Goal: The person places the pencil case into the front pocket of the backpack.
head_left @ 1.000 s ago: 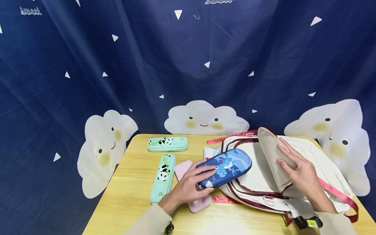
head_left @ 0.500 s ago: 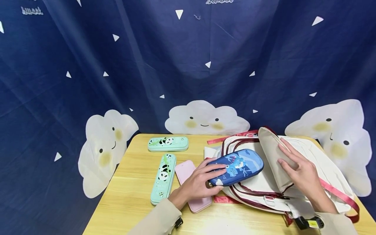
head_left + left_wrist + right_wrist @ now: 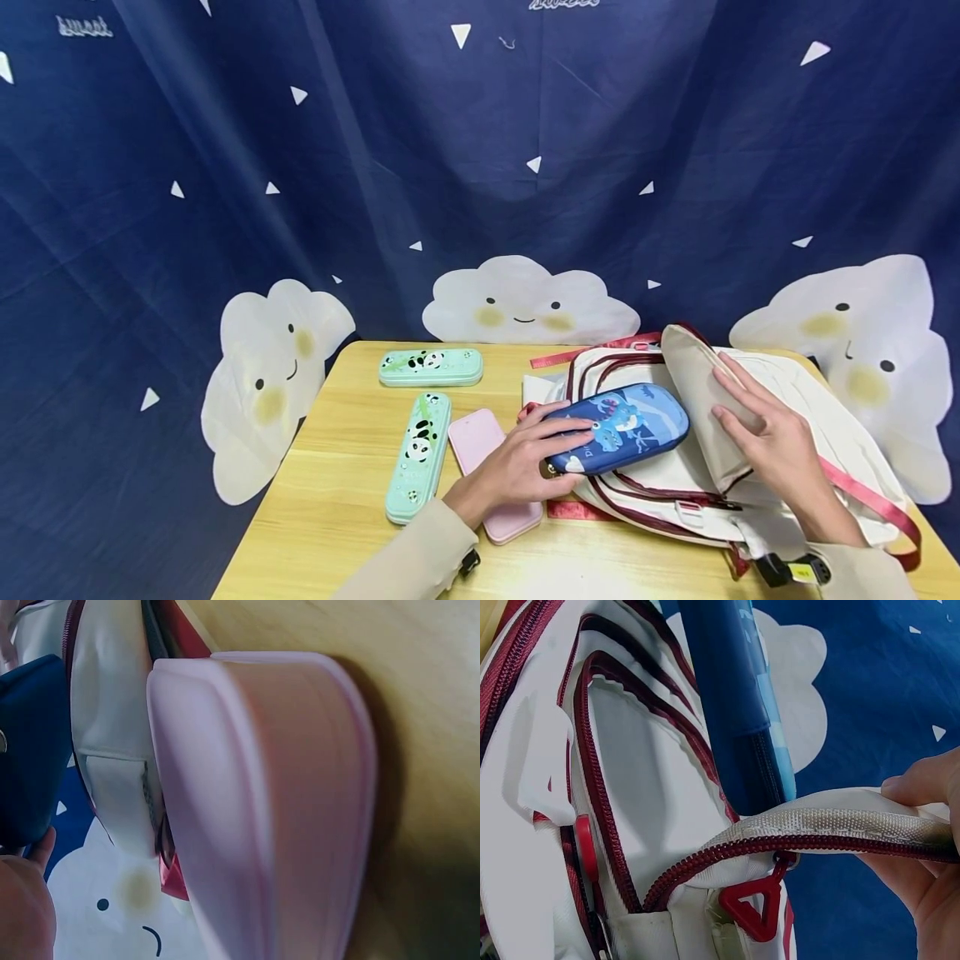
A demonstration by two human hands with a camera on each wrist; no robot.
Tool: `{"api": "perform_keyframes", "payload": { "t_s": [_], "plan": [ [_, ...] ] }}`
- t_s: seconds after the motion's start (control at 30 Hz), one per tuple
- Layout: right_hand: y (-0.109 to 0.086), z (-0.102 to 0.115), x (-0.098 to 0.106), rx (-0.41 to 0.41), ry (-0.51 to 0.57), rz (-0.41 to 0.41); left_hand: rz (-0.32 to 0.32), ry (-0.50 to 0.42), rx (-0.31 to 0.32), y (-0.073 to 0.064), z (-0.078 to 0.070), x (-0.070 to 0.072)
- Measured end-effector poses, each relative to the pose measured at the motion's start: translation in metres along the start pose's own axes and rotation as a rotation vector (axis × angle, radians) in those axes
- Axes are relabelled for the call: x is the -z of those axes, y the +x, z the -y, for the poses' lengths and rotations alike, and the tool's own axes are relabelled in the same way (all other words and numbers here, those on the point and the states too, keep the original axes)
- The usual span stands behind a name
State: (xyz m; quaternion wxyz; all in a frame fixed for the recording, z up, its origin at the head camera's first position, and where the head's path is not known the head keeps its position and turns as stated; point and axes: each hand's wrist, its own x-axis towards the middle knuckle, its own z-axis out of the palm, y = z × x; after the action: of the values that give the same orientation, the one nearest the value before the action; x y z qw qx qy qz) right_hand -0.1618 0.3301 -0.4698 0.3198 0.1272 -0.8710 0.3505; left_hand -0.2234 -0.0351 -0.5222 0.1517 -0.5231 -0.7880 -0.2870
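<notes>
My left hand (image 3: 517, 462) grips the near-left end of a blue pencil case (image 3: 637, 429) with a dinosaur print, fingers over its top and thumb along its near side. The case is over the white backpack (image 3: 780, 400), its far end at the unzipped front pocket flap (image 3: 701, 408). That flap is held up by my right hand (image 3: 772, 442), thumb on one face and fingers on the other in the right wrist view. There the blue case (image 3: 731, 705) stands beside the pocket's maroon zipper (image 3: 600, 772), and a red zipper pull (image 3: 754, 907) hangs from the flap's edge.
A pink pencil case (image 3: 480, 442) lies under my left forearm. Two mint-green panda pencil cases, one crosswise (image 3: 431, 367) and one lengthwise (image 3: 420, 458), lie to the left on the wooden table (image 3: 322, 500). A dark blue curtain (image 3: 450, 167) with clouds hangs behind.
My left hand has carried the blue pencil case rightward, from the backpack's left edge to the raised flap. My right hand keeps holding the flap in place.
</notes>
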Motion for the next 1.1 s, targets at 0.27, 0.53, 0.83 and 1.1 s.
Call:
{"api": "perform_keyframes", "payload": {
  "t_s": [0.27,0.53,0.83,1.1],
  "plan": [
    [0.000,-0.001,0.000,0.009,-0.003,-0.008,-0.001,0.045,-0.028,0.008,0.001,-0.005],
    [0.000,0.000,0.000,0.004,0.003,-0.009,0.024,0.072,-0.060,0.012,0.003,-0.009],
    [0.001,0.001,0.000,-0.002,0.021,-0.007,0.080,0.082,-0.077,0.018,0.002,-0.016],
    [0.000,0.003,0.000,-0.019,0.020,0.002,0.122,0.107,-0.137,0.024,0.000,-0.027]
  ]
}}
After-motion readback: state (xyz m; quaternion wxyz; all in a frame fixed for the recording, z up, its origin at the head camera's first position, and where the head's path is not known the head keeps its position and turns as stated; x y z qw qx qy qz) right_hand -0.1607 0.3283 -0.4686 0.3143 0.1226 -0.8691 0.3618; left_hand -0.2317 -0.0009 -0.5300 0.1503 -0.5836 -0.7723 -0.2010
